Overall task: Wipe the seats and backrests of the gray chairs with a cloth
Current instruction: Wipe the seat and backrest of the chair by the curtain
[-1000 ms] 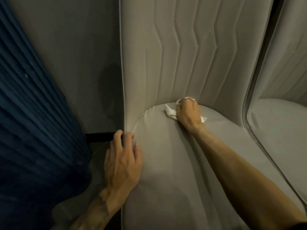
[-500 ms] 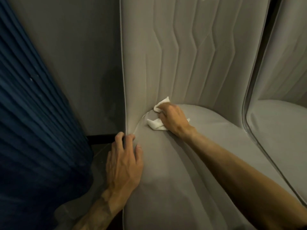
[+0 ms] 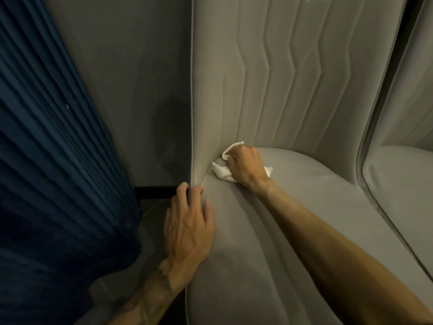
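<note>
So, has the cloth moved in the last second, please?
Yes: the cloth has slid left along the seat, toward the backrest's piped left edge.

Head view looks down, close over seat (image 3: 269, 231).
</note>
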A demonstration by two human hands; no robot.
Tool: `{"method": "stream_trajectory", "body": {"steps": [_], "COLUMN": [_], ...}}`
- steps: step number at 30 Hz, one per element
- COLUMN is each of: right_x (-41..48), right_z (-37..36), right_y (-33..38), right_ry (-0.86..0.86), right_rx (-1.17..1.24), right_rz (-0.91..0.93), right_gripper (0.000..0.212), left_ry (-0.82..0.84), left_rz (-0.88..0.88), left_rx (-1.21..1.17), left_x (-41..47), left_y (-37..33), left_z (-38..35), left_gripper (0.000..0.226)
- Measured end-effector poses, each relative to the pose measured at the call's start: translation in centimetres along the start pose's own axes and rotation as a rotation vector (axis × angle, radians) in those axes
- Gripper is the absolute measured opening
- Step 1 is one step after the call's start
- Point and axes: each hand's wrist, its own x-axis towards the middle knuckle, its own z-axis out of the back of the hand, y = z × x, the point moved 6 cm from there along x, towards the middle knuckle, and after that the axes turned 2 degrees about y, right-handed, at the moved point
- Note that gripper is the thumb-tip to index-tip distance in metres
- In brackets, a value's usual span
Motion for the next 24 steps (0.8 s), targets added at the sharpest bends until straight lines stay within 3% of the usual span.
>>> {"method": "stream_trajectory", "body": {"steps": [4, 7, 11, 16, 22, 24], "right_x": [-2.9, -3.4, -1.5, -4.0, -1.7, -3.1], "right_z": [-1.1, -0.2, 0.0, -0.8, 0.4, -0.9], "right_y": [2.8, 2.0, 1.3, 3.0, 1.9, 3.3], "right_ry": [0.114, 0.098, -0.004, 0.172, 0.032, 0.075], "right_rx": [0.089, 0.051, 0.002, 0.016, 0.032, 0.032], "right_rz": [0.203, 0.291, 0.129, 0.302, 0.155, 0.222], "right_gripper": [0.022, 0.022, 0.019, 0.019, 0.014, 0.015], "left_ry": [0.003, -0.004, -0.005, -0.024, -0.028, -0.028], "left_rz": [0.004, -0.007, 0.007, -0.006, -0.014, -0.022], "left_rx": [0.012, -0.009, -0.027, -0.051, -0.055, -0.058], "left_x": [-0.1, -0.1, -0.1, -0.2, -0.1, -0.1], "left_y": [0.0, 0.0, 0.4, 0.6, 0.5, 0.5], "left_z": [0.0, -0.1, -0.2, -0.3, -0.2, -0.3], "left_gripper": [0.036, 0.034, 0.033, 0.034, 0.040, 0.041]}}
